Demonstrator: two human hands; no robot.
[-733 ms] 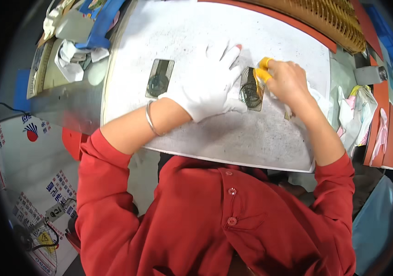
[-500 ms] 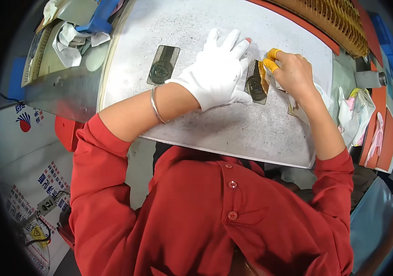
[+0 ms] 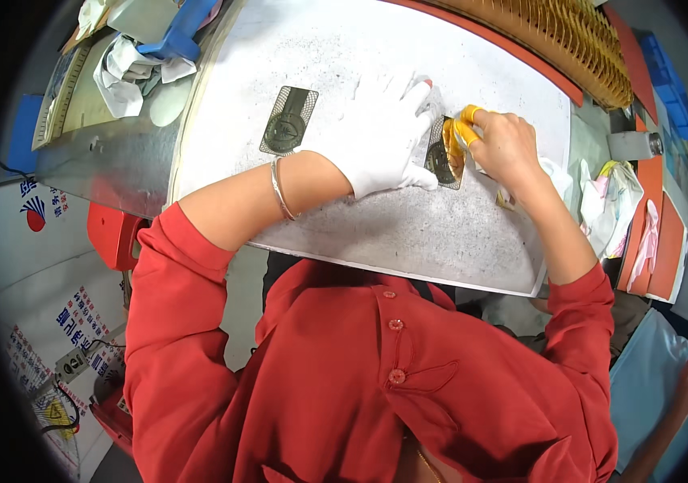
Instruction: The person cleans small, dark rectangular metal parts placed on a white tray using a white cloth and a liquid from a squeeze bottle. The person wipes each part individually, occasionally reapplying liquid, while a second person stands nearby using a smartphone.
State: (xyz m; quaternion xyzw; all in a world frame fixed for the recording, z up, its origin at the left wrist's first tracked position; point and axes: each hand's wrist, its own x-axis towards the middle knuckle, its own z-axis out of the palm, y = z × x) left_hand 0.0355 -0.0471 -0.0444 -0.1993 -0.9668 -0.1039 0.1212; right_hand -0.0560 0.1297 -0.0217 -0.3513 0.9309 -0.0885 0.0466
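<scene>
My left hand (image 3: 384, 137), in a white glove with one fingertip bare, lies flat with fingers spread on the white work surface (image 3: 344, 233). Its thumb side rests against a dark rectangular plate (image 3: 438, 165) with a mesh pattern and a round emblem. Yellow finger cots cover the thumb and index finger of my right hand (image 3: 511, 145), which is closed in a pinch at that plate's right side. Between these fingers and the plate, a thin gold sheet (image 3: 455, 151) curls up along the edge. A similar dark plate (image 3: 288, 121) lies left of the glove.
Under my right wrist is a partly hidden pale sheet or cloth (image 3: 555, 173). A wooden rack (image 3: 553, 40) of thin upright pieces stands at the back right, a bottle (image 3: 634, 146) and plastic bags (image 3: 611, 209) at the right. Crumpled cloths (image 3: 121, 76) and a blue tray (image 3: 183, 32) sit far left.
More of the gold sheet shows curled up from the plate, and my right hand has shifted slightly toward me. My left hand keeps its place by the plate. The whole view has shifted slightly.
</scene>
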